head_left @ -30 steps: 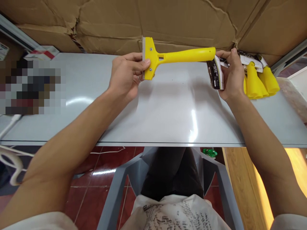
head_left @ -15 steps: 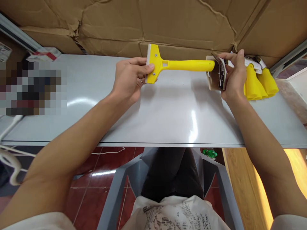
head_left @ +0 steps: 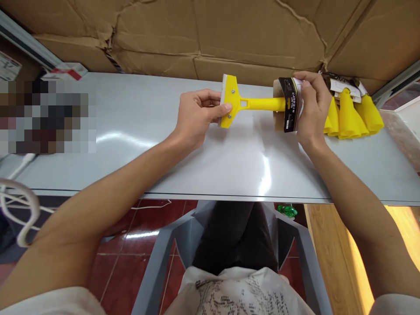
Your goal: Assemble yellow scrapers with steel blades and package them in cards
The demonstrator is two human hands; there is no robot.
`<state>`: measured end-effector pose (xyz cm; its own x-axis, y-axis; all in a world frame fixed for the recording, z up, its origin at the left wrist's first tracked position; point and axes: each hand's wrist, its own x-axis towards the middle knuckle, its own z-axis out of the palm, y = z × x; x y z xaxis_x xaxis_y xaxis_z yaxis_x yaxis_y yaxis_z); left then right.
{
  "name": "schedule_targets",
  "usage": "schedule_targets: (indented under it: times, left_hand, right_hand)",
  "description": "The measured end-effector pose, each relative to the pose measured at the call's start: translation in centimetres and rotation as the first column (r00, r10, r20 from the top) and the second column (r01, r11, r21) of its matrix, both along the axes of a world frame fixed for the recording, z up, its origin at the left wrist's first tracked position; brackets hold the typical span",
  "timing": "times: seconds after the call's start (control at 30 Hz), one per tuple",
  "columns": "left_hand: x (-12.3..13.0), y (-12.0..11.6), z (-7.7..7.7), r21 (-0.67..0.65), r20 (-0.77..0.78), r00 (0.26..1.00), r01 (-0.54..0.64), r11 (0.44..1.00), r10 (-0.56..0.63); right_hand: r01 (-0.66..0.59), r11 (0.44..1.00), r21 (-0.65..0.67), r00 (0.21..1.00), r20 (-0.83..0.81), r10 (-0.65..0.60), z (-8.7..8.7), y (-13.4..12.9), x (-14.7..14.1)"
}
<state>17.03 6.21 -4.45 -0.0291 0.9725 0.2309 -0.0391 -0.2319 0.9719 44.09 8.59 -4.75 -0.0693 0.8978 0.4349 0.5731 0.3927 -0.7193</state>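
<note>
A yellow scraper (head_left: pixel 259 104) with two screws in its wide head lies level above the white table. My left hand (head_left: pixel 198 114) pinches the head, thumb on top, at the pale blade edge. On the other side, my right hand (head_left: pixel 313 105) is closed on a black and white cardboard sleeve (head_left: pixel 290 105) with printed text. The handle's end is inside or behind this sleeve; its tip is hidden. Just beyond my right hand lie several more yellow scrapers (head_left: pixel 348 114) in a bunch, with white and black cards around their far ends.
The white table (head_left: pixel 131 170) ends in a straight edge before my lap. Brown cardboard (head_left: pixel 236 35) stands along its back. At the far left are a red and white box (head_left: pixel 70 71), a blurred-out patch and a white cable (head_left: pixel 22 166).
My left hand has carried the scraper rightward and slightly nearer to me. The sleeve in my right hand has turned its printed side toward me and now covers the handle's end.
</note>
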Motion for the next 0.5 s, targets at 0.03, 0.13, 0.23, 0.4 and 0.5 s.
schedule_targets:
  times: [0.03, 0.13, 0.23, 0.4, 0.5]
  left_hand:
    - [0.0, 0.0, 0.0, 0.002, 0.001, 1.000, -0.001, 1.000, 0.001]
    - [-0.2, 0.1, 0.1, 0.005, -0.002, 1.000, -0.004, 1.000, 0.004]
    - [-0.9, 0.9, 0.0, 0.059, -0.043, 0.999, -0.021, 0.998, 0.024]
    - [-3.1, 3.8, -1.6, 0.176, -0.202, 0.979, 0.008, 0.984, 0.028]
    - [-4.3, 5.5, -2.6, 0.241, -0.272, 0.962, 0.048, 0.969, 0.020]
  right_hand:
    - [0.029, 0.998, 0.048, 0.999, -0.034, -0.028, 0.0, -0.2, -0.1]
    - [0.012, 0.992, 0.128, 0.984, -0.179, 0.011, 0.1, -0.7, -0.4]
    - [-0.083, 0.989, 0.126, 0.938, -0.326, 0.120, 0.5, -0.5, -0.3]
    - [-0.342, 0.938, -0.052, 0.894, -0.324, 0.309, 1.2, 1.1, 1.4]
    - [-0.400, 0.915, -0.048, 0.875, -0.317, 0.365, 1.4, 1.7, 2.5]
